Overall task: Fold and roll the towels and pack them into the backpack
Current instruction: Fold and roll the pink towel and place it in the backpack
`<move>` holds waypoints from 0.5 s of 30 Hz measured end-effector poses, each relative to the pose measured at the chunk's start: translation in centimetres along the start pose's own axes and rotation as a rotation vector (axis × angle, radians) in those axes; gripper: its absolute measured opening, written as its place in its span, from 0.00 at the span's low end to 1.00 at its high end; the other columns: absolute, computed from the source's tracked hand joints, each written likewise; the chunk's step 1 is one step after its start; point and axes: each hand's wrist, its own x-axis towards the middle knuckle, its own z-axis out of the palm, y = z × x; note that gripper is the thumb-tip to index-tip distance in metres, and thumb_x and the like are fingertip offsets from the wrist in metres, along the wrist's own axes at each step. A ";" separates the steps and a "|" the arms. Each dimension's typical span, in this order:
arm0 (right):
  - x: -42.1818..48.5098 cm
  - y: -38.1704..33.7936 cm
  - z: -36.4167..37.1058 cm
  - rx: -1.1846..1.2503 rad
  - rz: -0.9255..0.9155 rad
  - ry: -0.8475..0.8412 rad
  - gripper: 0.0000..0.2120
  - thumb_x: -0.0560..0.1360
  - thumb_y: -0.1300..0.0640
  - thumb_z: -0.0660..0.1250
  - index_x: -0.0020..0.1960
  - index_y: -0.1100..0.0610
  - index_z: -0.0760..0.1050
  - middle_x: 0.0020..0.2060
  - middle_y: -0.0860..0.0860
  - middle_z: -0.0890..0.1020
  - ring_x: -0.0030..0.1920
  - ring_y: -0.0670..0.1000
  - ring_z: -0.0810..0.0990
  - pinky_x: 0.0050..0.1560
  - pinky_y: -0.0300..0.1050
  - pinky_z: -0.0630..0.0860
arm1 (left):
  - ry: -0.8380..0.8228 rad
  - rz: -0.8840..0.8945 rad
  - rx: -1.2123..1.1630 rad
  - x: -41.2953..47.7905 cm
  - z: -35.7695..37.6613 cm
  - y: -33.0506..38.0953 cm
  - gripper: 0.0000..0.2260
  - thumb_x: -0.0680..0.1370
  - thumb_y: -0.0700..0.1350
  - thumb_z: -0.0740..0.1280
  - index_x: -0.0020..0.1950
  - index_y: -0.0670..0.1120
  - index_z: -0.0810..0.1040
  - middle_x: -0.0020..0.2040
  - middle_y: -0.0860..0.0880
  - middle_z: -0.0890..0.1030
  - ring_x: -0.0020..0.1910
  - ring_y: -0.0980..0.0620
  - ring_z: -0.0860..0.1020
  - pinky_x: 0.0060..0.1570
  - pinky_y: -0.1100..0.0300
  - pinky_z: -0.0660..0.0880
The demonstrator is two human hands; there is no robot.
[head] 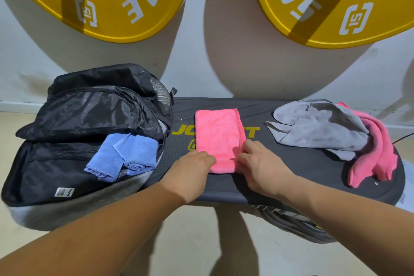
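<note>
Head view: the folded pink towel [218, 139] lies on the black platform [295, 163], stretching away from the bent fingers of the left hand [195, 167] and right hand [257, 163] pinching its near corners; soft, light and floppy, it likely rolls best gripped there.

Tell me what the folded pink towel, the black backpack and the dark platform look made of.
Folded pink towel: soft microfibre-like cloth, matte, fuzzy nap. Black backpack: thin synthetic fabric, likely nylon, with shiny creases and a mesh panel. Dark platform: probably moulded plastic or rubber, matte, with ribbed grooves.
</note>
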 end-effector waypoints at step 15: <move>0.0 0.5 -1.5 0.536 0.603 -0.225 0.13 0.73 0.45 0.75 0.41 0.54 0.81 0.32 0.45 0.79 0.33 0.43 0.76 0.32 0.36 0.67 | 0.119 -0.404 -0.496 -0.2 -0.6 -0.8 0.05 0.73 0.41 0.75 0.39 0.46 0.80 0.36 0.54 0.77 0.35 0.54 0.75 0.41 0.59 0.74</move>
